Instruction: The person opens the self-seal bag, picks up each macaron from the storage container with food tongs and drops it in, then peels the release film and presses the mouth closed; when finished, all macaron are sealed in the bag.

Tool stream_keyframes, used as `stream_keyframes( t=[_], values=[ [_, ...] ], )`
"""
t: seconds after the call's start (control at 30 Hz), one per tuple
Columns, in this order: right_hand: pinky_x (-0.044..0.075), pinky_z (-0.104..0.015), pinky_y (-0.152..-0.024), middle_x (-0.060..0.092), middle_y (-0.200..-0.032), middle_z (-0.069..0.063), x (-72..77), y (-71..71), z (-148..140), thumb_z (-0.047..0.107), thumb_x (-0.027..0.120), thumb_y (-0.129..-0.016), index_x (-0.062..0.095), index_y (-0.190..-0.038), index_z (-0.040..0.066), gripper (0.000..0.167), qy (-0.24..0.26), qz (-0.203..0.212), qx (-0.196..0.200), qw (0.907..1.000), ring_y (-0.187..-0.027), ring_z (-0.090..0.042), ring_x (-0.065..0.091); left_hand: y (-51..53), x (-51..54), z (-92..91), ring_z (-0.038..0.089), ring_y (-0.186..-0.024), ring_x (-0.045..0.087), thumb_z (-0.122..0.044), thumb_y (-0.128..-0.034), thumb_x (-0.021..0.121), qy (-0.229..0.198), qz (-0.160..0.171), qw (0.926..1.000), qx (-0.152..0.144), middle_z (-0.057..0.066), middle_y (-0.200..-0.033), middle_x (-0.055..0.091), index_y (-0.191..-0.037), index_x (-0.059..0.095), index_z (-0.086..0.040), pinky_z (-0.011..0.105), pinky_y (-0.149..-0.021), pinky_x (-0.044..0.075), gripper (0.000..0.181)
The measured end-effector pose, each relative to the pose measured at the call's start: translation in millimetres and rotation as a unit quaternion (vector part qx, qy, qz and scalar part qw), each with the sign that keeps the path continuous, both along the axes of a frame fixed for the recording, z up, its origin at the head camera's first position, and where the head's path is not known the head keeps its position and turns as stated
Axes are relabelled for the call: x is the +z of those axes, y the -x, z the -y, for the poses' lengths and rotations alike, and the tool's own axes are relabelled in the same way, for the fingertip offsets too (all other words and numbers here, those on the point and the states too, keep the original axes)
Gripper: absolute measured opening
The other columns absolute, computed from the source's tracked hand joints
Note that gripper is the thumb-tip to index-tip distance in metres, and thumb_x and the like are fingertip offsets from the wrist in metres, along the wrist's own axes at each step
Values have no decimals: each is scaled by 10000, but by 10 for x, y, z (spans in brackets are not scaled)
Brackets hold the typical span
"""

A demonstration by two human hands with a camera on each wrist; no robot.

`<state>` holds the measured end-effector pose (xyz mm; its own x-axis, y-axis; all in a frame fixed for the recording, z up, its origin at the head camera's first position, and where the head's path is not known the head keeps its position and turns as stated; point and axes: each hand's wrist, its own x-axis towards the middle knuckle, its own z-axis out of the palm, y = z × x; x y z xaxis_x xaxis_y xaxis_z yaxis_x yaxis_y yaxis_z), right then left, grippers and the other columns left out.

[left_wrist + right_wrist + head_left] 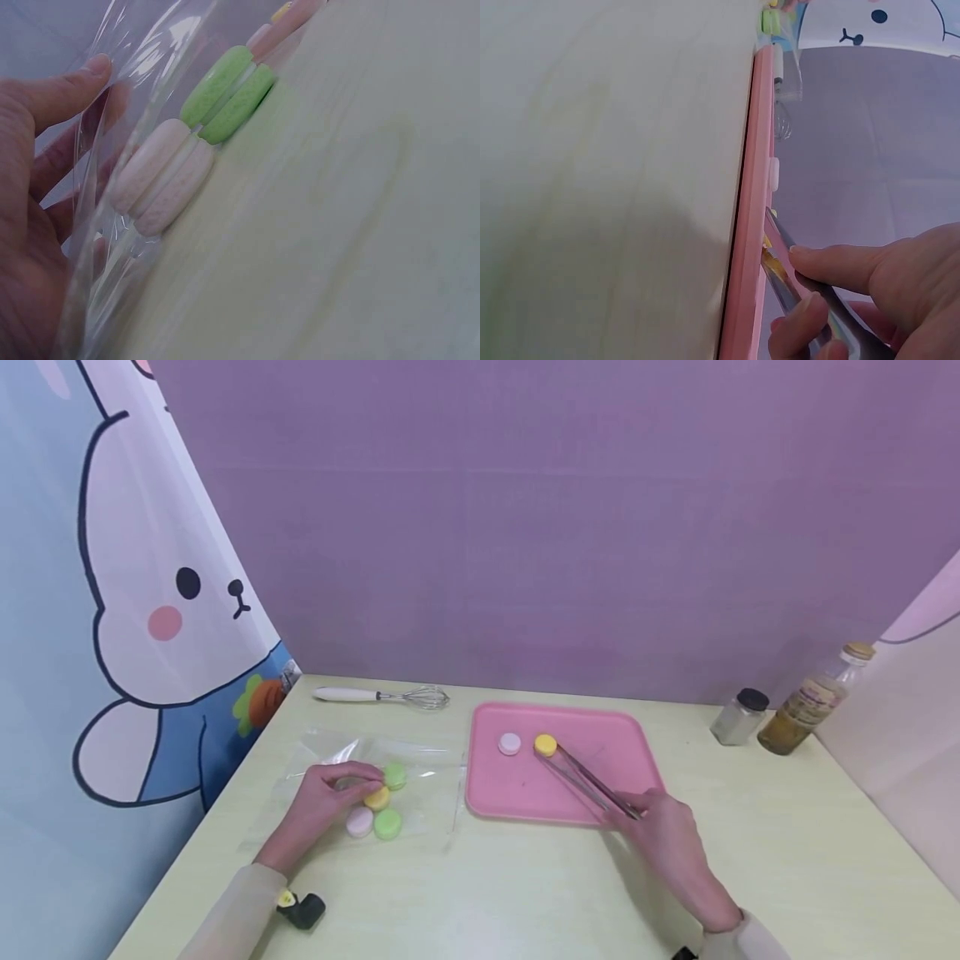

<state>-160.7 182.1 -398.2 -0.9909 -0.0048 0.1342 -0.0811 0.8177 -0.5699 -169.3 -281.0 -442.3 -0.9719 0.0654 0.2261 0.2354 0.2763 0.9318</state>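
My left hand (330,797) pinches the upper layer of a clear plastic bag (435,768); the left wrist view shows thumb and fingers around its film. Inside lie a green macaron (387,824), a lilac macaron (359,822), a yellow macaron (377,798) and another green macaron (395,776). On the right, my right hand (663,831) grips metal tongs (588,781). Their tips stand on either side of a yellow macaron (545,744) on the pink tray (495,793); I cannot tell how firmly they touch it. A pale lilac macaron (509,743) sits left of it.
A white-handled whisk (382,696) lies at the back left of the table. Toward the back right stand a black-lidded jar (738,718) and a corked bottle (810,706) of brown contents. A purple backdrop (525,527) rises behind the table.
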Motion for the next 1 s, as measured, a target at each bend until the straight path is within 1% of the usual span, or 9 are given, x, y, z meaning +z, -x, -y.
stream_keyframes(
  t=[0.07,0.17,0.27,0.43,0.57,0.73,0.87,1.0],
  values=[
    [397,-280,-453,641,-827,-51,-5,-3,-5,212,826,-846,771,-1131,53,331,-40,-155,55,9999,-579,-162,467,0,-2,-5,130,-1068,679,-153,-868,814,-10,3,10000,-3,88,-1082,753,-1034,778,-8,213,-1017,416,224],
    [399,-283,-458,621,-803,-34,-14,-7,-14,206,838,-836,776,-1115,51,325,-46,-296,131,9995,-573,-161,465,-14,2,-11,133,-1072,677,-156,-865,816,-54,30,10000,-8,77,-1083,754,-1035,778,-12,214,-1018,415,226],
    [394,-280,-459,603,-782,-15,-22,-16,-26,205,842,-829,780,-1106,54,321,-48,-383,158,9991,-567,-156,455,-21,-1,-15,134,-1074,676,-156,-866,816,-87,54,9999,-24,75,-1084,753,-1039,776,-10,210,-1014,418,230],
    [376,-281,-465,576,-750,8,-22,-50,-36,196,853,-819,792,-1085,70,301,-57,-554,170,9983,-560,-142,434,-23,-4,-16,136,-1075,676,-148,-866,815,-85,-4,9999,-56,78,-1081,754,-1033,778,-12,207,-1012,421,219],
    [362,-280,-469,558,-736,23,2,-88,-28,198,854,-821,795,-1081,71,296,-124,-573,189,9981,-559,-134,415,-25,-5,-12,135,-1077,675,-144,-865,816,-71,-27,10000,-60,86,-1087,752,-1034,778,-11,208,-1019,414,218],
    [366,-264,-443,549,-732,40,60,-163,14,208,849,-829,795,-1091,87,294,-55,-514,233,9984,-534,-111,401,-29,3,-15,132,-1089,668,-162,-864,819,-43,23,10000,-4,75,-1089,752,-1038,776,-11,244,-1052,381,234],
    [360,-252,-446,533,-717,77,105,-250,74,215,871,-804,807,-1060,101,287,41,-699,447,9965,-532,-71,387,-24,5,-17,124,-1086,668,-171,-862,821,21,63,10000,41,55,-1084,755,-1040,777,-15,270,-1059,375,240],
    [348,-242,-453,509,-712,106,157,-319,148,193,896,-768,814,-1033,104,292,184,-869,664,9938,-550,-40,352,10,-4,-11,128,-1078,672,-152,-865,815,72,-35,10000,16,67,-1078,755,-1040,773,-11,305,-1063,384,228]
  ],
)
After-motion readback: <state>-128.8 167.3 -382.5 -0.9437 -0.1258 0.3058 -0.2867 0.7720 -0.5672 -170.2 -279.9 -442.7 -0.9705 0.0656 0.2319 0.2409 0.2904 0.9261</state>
